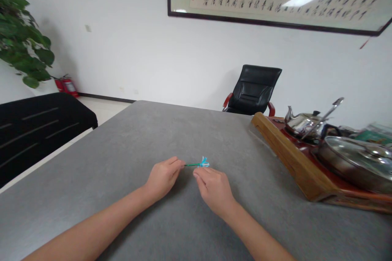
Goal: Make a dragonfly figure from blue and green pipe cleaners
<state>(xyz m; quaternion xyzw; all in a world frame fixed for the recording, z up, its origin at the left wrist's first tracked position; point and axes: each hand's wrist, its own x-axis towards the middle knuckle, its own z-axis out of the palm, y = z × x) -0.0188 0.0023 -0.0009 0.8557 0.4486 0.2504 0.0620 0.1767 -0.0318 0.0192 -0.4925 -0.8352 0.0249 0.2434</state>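
Observation:
My left hand (165,174) is closed in a pinch on the left end of a thin green stick-like piece (192,164). Light-blue and white strands (204,162) spread out at that piece's right end, and what they are made of is too small to tell. Just below the strands is my right hand (216,189), with its fingers curled and pressed together. Whether a strand is pinched in it is hidden by the fingers. Both hands are low over the grey table (171,130), close to each other.
On the right stands a wooden tea tray (284,163) with a metal kettle (303,121) and a glass-lidded pot (352,159). A black armchair (257,87) is behind the table's far edge. Another black chair (45,130) stands at the left, near a leafy plant (23,45) and fire extinguishers (69,85).

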